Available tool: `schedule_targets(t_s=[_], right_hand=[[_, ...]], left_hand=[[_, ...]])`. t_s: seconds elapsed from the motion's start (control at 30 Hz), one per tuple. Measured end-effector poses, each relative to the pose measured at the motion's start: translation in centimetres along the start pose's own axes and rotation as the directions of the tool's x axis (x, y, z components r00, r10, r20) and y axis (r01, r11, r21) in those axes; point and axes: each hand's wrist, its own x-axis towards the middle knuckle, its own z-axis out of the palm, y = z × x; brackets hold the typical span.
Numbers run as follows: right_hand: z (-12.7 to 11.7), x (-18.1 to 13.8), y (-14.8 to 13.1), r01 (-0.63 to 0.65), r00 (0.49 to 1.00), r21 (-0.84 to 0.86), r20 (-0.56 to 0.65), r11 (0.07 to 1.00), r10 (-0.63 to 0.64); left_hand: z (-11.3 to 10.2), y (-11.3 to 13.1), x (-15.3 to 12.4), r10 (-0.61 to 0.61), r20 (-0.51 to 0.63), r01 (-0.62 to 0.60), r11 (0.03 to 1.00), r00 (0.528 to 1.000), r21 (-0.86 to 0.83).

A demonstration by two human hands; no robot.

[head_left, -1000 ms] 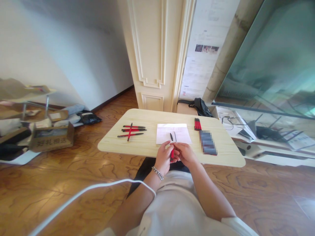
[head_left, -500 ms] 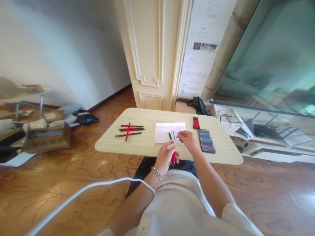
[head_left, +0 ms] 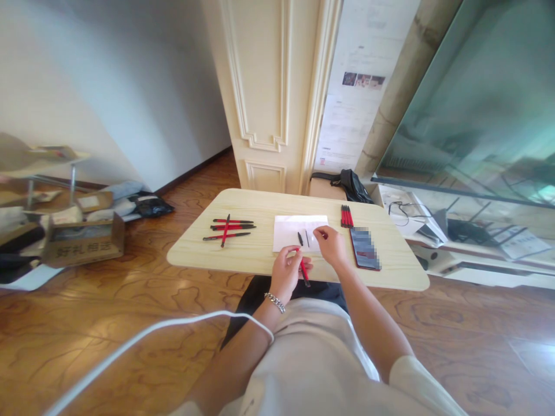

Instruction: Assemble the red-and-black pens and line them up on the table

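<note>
My left hand (head_left: 285, 271) is closed around a red pen barrel (head_left: 305, 274) near the table's front edge, its lower end slanting towards me. Above the right part of the white paper (head_left: 282, 226), my right hand (head_left: 333, 248) has thumb and forefinger pinched together; whatever they hold is too small to make out. On the paper lie a short black pen piece (head_left: 300, 238) and a thin dark refill (head_left: 307, 238), just left of my right fingertips.
Several red and black pens (head_left: 233, 227) lie at the table's left, one across the others. A row of pens (head_left: 346, 216) sits at the right, above a phone (head_left: 361, 247). A white cable (head_left: 173, 321) crosses near my left forearm. The wooden table (head_left: 195, 254) has rounded corners.
My left hand has turned, and the red barrel now slants with its upper end near the fingertips. The right hand has shifted slightly right and up, away from the refill.
</note>
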Motion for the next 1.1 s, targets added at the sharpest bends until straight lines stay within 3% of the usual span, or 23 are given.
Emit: schedule_targets(t_s=[0.17, 0.33, 0.57, 0.67, 0.83, 0.93, 1.1], right_hand=[[-0.8, -5.1, -1.6, -0.027, 0.974, 0.282, 0.224, 0.959, -0.039], [-1.0, -6.9, -2.1, -0.108, 0.973, 0.332, 0.228, 0.937, 0.032], [-1.0, -6.6, -1.5, -0.075, 0.970, 0.351, 0.243, 0.933, -0.014], [-1.6, -4.7, -0.5, -0.094, 0.984, 0.253, 0.168, 0.963, 0.052], [-2.2, -0.6, 1.2, -0.142, 0.990, -0.176, -0.004, 0.974, 0.143], [-1.2, 0.5, 1.8, -0.124, 0.991, -0.323, 0.009, 0.938, 0.134], [0.7, 0.4, 2.4, -0.086, 0.995, -0.433, 0.010, 0.897, 0.100]], left_hand=[[-0.2, -0.3, 0.5, 0.155, -0.078, -0.148, 0.984, 0.985, 0.095], [0.1, -0.3, 0.5, 0.180, -0.062, -0.172, 0.978, 0.982, 0.119], [0.4, -0.5, 1.1, 0.190, -0.055, -0.182, 0.975, 0.980, 0.128], [0.0, -0.4, 1.4, 0.206, -0.050, -0.194, 0.962, 0.977, 0.190], [-1.4, -0.3, 1.9, 0.311, -0.097, -0.255, 0.892, 0.945, 0.374], [-2.0, -0.4, 2.0, 0.377, -0.085, -0.296, 0.832, 0.922, 0.470], [-2.4, -0.4, 2.0, 0.381, -0.078, -0.289, 0.805, 0.921, 0.518]])
